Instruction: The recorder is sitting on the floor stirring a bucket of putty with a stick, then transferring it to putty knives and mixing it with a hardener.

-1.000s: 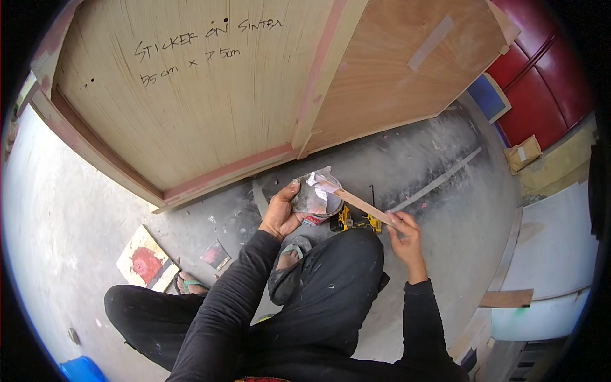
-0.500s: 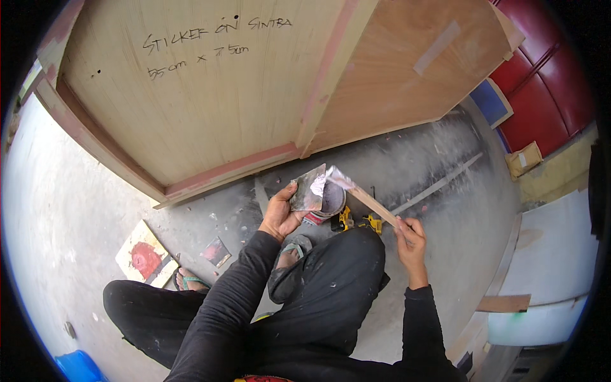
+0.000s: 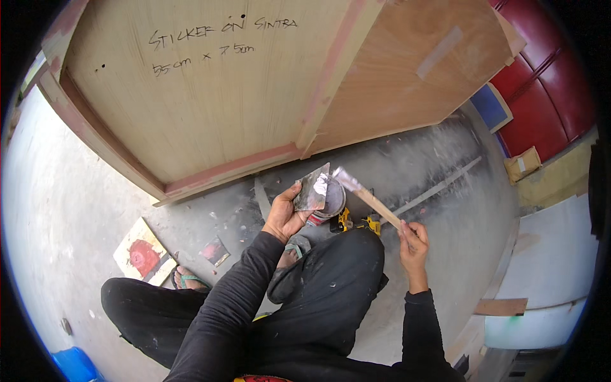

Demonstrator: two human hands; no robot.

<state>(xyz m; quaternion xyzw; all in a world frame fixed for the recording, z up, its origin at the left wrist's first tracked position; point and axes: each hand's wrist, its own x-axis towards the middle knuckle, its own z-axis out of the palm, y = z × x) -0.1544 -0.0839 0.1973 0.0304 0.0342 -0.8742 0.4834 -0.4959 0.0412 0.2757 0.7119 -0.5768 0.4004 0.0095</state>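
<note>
Our left hand (image 3: 284, 215) gripped a putty-smeared scraper blade (image 3: 314, 190) in closed fingers; our right hand (image 3: 414, 240) clasped a wooden stick (image 3: 372, 202), its tip near the blade.

Dusty grey concrete floor (image 3: 76, 210) under a large plywood panel (image 3: 210, 95), red cabinet doors (image 3: 554, 83) at right.

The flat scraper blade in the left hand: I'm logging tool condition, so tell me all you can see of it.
The scraper blade is a thin, flat, roughly four-cornered plate, grey and metallic-looking, smeared with pale paste and glinting near the middle. The left hand pinches its lower edge, holding it tilted up, one corner pointing toward the plywood panel. It sits above a small round can on the floor. The pale tip of the wooden stick, held by the right hand, meets its upper right edge.
</note>
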